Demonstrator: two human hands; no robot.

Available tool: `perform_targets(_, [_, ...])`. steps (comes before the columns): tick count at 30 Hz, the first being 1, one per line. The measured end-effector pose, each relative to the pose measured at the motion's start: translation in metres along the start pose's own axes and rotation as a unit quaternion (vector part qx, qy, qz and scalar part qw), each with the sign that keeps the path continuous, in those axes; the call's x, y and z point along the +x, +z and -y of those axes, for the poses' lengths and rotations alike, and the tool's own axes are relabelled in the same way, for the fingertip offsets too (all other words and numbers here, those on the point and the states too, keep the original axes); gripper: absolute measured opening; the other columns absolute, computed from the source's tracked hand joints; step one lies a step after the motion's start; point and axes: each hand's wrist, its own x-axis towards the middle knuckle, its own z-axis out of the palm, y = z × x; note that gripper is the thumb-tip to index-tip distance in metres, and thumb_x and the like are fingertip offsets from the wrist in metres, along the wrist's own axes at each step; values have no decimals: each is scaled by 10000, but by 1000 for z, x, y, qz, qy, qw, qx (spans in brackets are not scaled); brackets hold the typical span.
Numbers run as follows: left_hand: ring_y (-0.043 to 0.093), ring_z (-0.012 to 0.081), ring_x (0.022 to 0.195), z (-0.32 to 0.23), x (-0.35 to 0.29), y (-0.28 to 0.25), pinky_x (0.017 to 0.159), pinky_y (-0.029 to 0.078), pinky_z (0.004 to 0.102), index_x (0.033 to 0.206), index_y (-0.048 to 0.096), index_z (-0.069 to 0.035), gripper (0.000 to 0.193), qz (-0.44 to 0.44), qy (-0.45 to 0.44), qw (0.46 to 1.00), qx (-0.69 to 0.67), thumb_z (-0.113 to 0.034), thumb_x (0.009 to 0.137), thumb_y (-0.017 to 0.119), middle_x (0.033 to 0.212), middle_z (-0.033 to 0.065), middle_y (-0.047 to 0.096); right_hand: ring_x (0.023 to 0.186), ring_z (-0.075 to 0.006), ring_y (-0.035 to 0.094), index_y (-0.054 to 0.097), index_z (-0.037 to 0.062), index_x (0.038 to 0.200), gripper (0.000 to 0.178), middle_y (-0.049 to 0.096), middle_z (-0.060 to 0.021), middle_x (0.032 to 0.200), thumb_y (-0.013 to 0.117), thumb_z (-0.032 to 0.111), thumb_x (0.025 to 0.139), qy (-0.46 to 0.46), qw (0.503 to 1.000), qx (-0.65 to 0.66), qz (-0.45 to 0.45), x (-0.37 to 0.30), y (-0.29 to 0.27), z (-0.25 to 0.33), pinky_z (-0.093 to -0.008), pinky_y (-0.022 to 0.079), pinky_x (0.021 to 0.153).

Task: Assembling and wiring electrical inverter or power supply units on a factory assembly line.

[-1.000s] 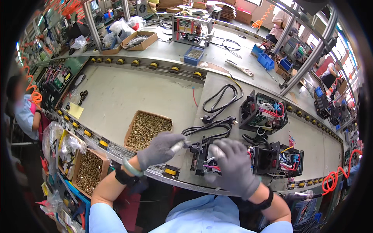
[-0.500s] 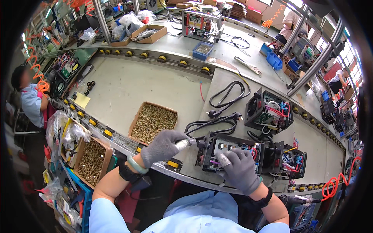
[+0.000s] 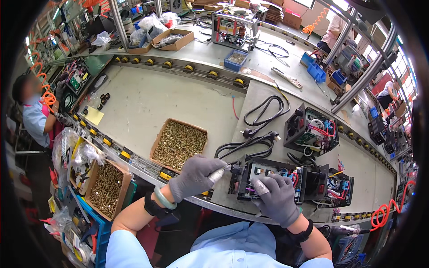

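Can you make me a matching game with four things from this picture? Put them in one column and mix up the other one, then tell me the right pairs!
Things:
1. left hand
2. right hand
3. paper square
4. coiled hose at the far right

Clues:
A. at the near side of the open black unit
B. bright orange-red
C. by the left end of the open black unit
D. yellow, lying on the table

Right pairs:
1-C
2-A
3-D
4-B

Grey gloves point(image 3: 282, 204), black unit point(image 3: 273, 168)
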Motion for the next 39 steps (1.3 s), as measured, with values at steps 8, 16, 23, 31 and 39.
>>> perform_targets(8, [645,203,697,5,12,-14,747,452,339,1044,734,-160,177,13,152,970,187,-157,868,714,903,30,738,1014,-230,578,635,143,1195,652,598,-14,1061,799,241,572,-5,1000,-10,-5,3,0,-1,-395,447,801])
perform_targets(16, [662,142,799,7,15,-18,733,516,284,1031,722,-61,149,103,-46,991,-75,-87,903,649,951,50,736,1018,-224,580,648,177,1185,639,600,-4,1063,813,255,573,7,1000,-1,3,2,1,1,-389,443,802])
perform_targets(23, [605,93,910,5,11,-9,816,499,258,1124,650,14,193,117,-221,922,-295,-47,958,573,986,30,664,991,-249,599,630,149,1179,682,597,-28,1057,823,217,528,-1,1000,0,-13,2,4,1,-403,435,833])
perform_targets(31, [651,112,798,8,6,-4,728,522,282,1034,696,-7,154,35,-83,985,-146,-47,887,668,860,72,707,996,-245,603,634,157,1174,679,597,-29,1057,821,204,523,3,1000,1,-3,4,4,-1,-400,429,827])
perform_targets(39, [625,120,906,2,10,-1,833,495,268,1172,639,-21,257,51,-146,954,-255,-90,924,631,929,24,674,996,-238,602,639,152,1166,626,594,-28,1044,814,232,570,1,1000,-4,-4,2,5,-1,-395,426,828])
